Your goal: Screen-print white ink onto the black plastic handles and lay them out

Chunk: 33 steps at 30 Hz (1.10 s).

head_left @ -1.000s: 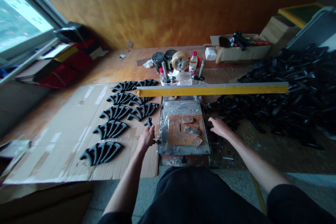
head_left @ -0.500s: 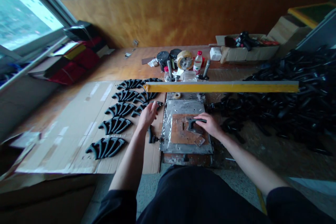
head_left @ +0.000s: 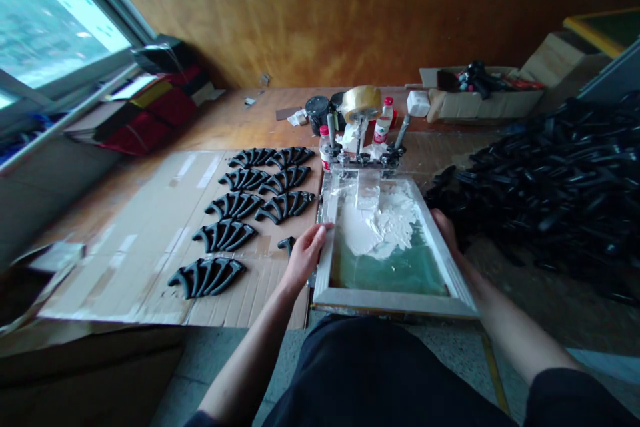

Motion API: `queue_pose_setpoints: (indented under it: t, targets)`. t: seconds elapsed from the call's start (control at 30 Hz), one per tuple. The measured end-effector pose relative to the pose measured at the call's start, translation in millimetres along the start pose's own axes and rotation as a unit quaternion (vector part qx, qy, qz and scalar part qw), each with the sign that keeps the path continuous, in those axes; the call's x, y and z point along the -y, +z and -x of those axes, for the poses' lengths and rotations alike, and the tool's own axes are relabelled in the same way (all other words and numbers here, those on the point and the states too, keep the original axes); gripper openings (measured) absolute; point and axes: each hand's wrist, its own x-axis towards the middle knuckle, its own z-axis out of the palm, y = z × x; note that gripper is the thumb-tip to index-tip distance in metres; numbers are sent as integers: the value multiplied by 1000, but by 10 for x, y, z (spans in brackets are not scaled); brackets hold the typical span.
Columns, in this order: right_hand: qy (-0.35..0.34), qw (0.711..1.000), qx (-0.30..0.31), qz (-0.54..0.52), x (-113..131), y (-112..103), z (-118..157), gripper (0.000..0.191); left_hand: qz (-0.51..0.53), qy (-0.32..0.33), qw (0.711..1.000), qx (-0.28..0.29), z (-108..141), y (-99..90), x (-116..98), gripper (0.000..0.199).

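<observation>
A screen printing frame (head_left: 395,301) with a pale metal border lies in front of me, low over the work plate. White paste (head_left: 393,230) is spread in a thick patch on its green mesh. My left hand (head_left: 306,253) grips the frame's left side with thumb and fingertips. At the frame's right side is my right hand (head_left: 447,235), closed on the edge, its fingers partly hidden. One black curved handle (head_left: 286,244) lies on the cardboard beside my left hand. The plate beneath the frame is hidden.
Fanned rows of black handles (head_left: 213,278) lie on the cardboard (head_left: 145,240) at left. A large heap of black parts (head_left: 545,180) covers the right side. Behind the frame stand a hinge clamp (head_left: 363,161), a tape roll (head_left: 361,103), bottles (head_left: 383,121) and black tubs (head_left: 318,112).
The raised frame has come down over the plate, covering it and the handle there. My right hand has left that handle for the frame's right edge; my left has moved to its left edge.
</observation>
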Motion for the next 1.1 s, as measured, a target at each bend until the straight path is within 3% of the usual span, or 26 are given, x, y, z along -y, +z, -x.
queue_pose_setpoints:
  t: [0.07, 0.13, 0.3, 0.37, 0.47, 0.53, 0.63, 0.73, 0.83, 0.9, 0.97, 1.03, 1.1]
  targets:
    - [39, 998, -34, 31, -77, -82, -121, 25, -31, -34, 999, 0, 27, 54, 291, 55]
    - [30, 996, -51, 61, 26, -84, -234, 20, -78, -43, 996, -5, -8, 108, 525, 57]
    - [-102, 992, -39, 57, 698, 76, -511, 52, -200, -42, 979, 10, -152, 159, 811, 53]
    - [-116, 991, 21, 59, 908, 130, -594, 50, -212, -41, 976, 14, -172, 160, 850, 52]
    - [-102, 980, 141, 99, 1075, 194, -614, 27, -216, -43, 975, 17, -169, 161, 885, 51]
    - [-101, 968, 185, 135, 1128, 240, -527, 14, -217, -50, 975, 18, -165, 161, 907, 51]
    - [-140, 959, 187, 162, 1165, 294, -255, 8, -210, -59, 976, 21, -168, 160, 937, 50]
    - [-251, 935, 209, 135, 1127, 252, 41, 15, -201, -69, 977, 16, -172, 164, 948, 51]
    - [-340, 904, 248, 82, 1032, 100, 148, 20, -192, -68, 979, 13, -167, 173, 937, 50]
    - [-339, 898, 277, 53, 997, 6, 92, 23, -183, -65, 981, 11, -161, 177, 926, 50]
    - [-298, 911, 283, 33, 1011, -19, 10, 22, -174, -63, 983, 9, -156, 177, 920, 50]
    - [-254, 936, 244, 28, 1054, 43, -10, 22, -167, -63, 984, 9, -154, 174, 922, 50]
    - [-251, 948, 194, 30, 1078, 152, 74, 26, -163, -63, 985, 8, -156, 172, 930, 51]
